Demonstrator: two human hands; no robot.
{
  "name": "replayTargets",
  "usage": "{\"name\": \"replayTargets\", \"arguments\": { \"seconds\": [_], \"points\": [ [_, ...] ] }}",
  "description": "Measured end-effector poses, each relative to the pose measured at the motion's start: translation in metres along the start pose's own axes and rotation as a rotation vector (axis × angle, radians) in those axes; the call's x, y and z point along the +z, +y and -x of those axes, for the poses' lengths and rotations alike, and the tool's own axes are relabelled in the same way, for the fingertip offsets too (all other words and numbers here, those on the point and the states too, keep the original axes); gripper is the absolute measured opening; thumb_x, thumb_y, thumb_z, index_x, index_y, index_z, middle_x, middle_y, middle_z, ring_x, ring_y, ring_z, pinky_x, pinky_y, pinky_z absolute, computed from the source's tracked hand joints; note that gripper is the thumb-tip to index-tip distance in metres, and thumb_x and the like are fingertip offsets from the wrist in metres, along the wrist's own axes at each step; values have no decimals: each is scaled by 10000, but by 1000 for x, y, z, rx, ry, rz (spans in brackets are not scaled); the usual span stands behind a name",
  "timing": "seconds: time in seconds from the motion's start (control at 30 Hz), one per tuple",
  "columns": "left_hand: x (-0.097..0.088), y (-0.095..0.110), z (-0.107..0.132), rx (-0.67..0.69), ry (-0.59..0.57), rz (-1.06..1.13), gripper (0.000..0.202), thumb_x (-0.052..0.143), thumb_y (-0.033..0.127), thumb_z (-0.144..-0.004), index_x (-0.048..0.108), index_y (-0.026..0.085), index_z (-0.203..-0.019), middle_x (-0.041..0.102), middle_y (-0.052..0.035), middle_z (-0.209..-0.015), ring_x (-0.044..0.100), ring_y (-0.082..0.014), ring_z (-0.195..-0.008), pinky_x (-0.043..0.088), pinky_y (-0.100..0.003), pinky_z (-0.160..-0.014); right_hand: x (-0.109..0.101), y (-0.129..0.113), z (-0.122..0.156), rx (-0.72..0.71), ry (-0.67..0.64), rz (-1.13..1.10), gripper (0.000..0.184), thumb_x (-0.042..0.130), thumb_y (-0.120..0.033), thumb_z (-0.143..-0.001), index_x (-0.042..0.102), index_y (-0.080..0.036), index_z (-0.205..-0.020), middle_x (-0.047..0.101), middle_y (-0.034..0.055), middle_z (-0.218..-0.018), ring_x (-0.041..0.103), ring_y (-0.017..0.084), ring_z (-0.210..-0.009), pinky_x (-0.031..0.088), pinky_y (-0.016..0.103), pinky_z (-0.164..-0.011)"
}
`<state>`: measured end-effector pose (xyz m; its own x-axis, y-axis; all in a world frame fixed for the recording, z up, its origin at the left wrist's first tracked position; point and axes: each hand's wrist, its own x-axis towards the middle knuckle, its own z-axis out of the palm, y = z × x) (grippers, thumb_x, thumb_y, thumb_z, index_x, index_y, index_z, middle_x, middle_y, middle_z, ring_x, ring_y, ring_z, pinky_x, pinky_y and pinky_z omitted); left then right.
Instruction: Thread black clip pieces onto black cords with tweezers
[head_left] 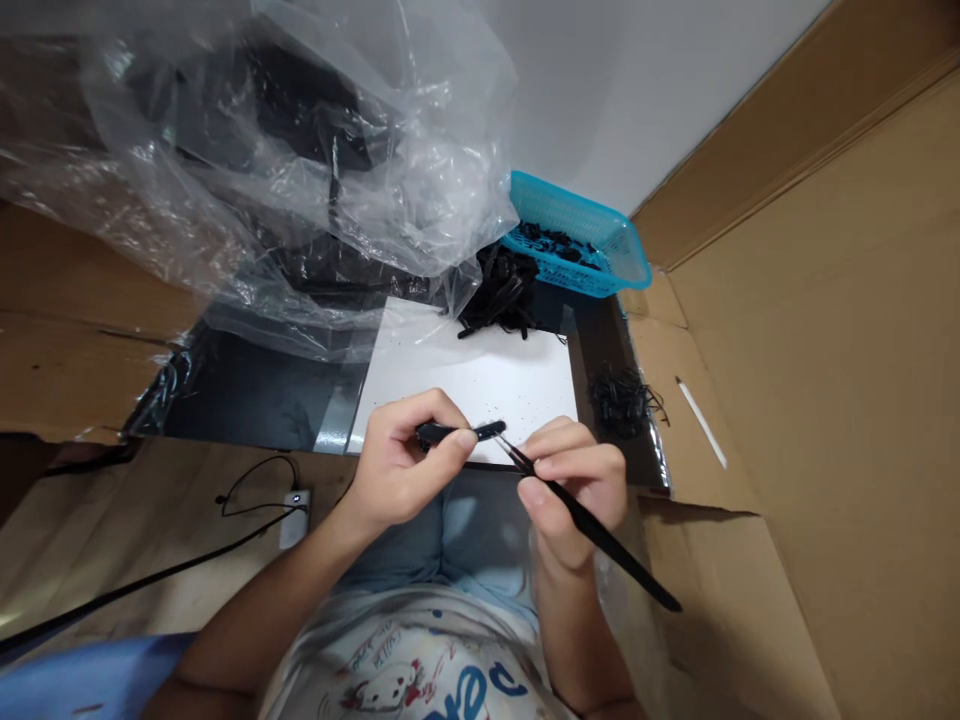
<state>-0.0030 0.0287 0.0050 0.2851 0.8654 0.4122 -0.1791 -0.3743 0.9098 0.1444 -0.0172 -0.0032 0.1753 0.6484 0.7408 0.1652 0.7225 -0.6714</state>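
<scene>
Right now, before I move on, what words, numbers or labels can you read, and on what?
Shirt: large blue letters, cut off by the frame, perhaps "ea"; uncertain.
Shirt, small print near the cartoon cat: too small to read.
Tweezers, basket, white box: no readable text.

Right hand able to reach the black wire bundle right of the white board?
Likely yes: the black wire bundle lies just beyond the right hand, nothing between, though that hand holds black tweezers.
</scene>
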Motion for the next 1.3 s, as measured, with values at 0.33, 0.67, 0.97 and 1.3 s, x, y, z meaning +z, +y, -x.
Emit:
{"name": "replayTargets", "arguments": {
  "seconds": [0.33,0.67,0.97,1.3],
  "points": [
    [2,-2,1,-122,-45,197,240,641,229,-851,543,178,-638,443,48,-499,367,-93,-481,270,-255,-483,-6,2,0,-131,-103,177,271,591,-72,-759,562,-227,-979,602,31,-869,560,174,-708,473,337,-573],
    [7,3,-2,-280,9,339,193,674,231,-737,572,174,-584,468,35,-499,397,-90,-448,263,-256,-450,-7,2,0,-137,-98,173,252,576,-69,-773,561,-231,-965,599,30,-851,553,171,-685,462,329,-543],
    [14,10,-2,-447,48,521,172,661,227,-679,568,170,-546,404,52,-442,205,-44,-373,132,-242,-395,6,3,4,8,21,-56,173,536,-78,-783,486,-223,-864,573,-5,-757,520,147,-628,410,299,-540],
    [16,8,-2,-506,89,535,201,679,236,-648,550,151,-519,405,51,-434,216,-31,-377,127,-223,-411,3,8,2,187,-19,-324,115,569,-124,-795,502,-215,-811,550,-12,-705,514,145,-635,403,280,-554]
  ]
}}
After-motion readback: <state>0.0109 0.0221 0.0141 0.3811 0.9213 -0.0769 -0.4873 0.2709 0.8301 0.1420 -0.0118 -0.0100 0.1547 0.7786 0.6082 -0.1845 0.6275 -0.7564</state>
